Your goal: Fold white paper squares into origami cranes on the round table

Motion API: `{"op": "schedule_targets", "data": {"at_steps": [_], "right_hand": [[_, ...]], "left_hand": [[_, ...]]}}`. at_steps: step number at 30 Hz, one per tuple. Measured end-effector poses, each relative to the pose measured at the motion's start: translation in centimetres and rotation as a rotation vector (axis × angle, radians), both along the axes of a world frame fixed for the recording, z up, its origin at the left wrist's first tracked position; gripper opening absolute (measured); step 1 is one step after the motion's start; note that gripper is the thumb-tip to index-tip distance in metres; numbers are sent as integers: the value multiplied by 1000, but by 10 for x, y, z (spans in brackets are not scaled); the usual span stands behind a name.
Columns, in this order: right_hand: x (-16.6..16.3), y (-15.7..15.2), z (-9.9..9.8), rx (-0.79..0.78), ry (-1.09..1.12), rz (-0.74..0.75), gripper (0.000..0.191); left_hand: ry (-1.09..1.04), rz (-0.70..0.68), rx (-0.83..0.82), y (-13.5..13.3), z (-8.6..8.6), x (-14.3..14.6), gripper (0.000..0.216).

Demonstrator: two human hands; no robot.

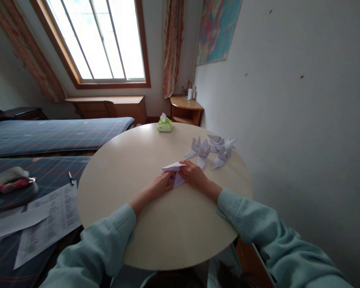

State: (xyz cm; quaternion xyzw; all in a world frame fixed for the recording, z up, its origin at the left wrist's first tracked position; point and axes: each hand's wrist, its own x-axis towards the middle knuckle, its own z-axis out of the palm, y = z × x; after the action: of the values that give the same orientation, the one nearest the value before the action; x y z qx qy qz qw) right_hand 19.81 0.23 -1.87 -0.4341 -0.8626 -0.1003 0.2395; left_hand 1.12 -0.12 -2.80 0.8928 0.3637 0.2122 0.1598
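Observation:
A partly folded sheet of white paper [179,181] is between my two hands, over the middle of the round table [156,244]. My left hand [162,183] grips its left side, the fingers partly hidden under a raised flap. With the fingers of my right hand [193,173] I hold its upper right part. Just beyond my right hand, several folded paper cranes [203,149] lie in a loose group near the table's right edge.
A green tissue pack [165,125] sits at the table's far edge. On the left, printed sheets [52,218], a pen [71,178] and a dark bag-like item [13,192] rest on a plaid bed [57,162]. A bare wall [288,132] rises close on the right.

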Motion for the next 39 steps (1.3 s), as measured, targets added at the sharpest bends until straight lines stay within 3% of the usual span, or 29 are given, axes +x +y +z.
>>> {"op": "schedule_targets", "data": {"at_steps": [5, 13, 17, 21, 24, 28, 32, 39], "right_hand": [[-1, -4, 2, 25, -31, 14, 16], [-1, -4, -1, 53, -51, 59, 19], [3, -3, -1, -4, 177, 151, 37], [15, 7, -6, -93, 514, 178, 68], [23, 15, -14, -207, 571, 153, 79], [23, 21, -20, -327, 476, 96, 59], [16, 22, -19, -314, 430, 30, 40], [6, 19, -13, -239, 346, -130, 28]], "left_hand": [[1, -21, -18, -3, 5, -4, 42], [11, -130, -25, -2, 11, -7, 27], [29, -156, 14, -1, 9, -6, 36], [68, -142, 31, 0, 8, -5, 39], [82, -136, 51, -1, 7, -4, 37], [97, -127, 81, -3, 7, -2, 36], [110, -121, 113, -6, 7, 1, 36], [50, -87, 134, -8, 7, 6, 33]]}}
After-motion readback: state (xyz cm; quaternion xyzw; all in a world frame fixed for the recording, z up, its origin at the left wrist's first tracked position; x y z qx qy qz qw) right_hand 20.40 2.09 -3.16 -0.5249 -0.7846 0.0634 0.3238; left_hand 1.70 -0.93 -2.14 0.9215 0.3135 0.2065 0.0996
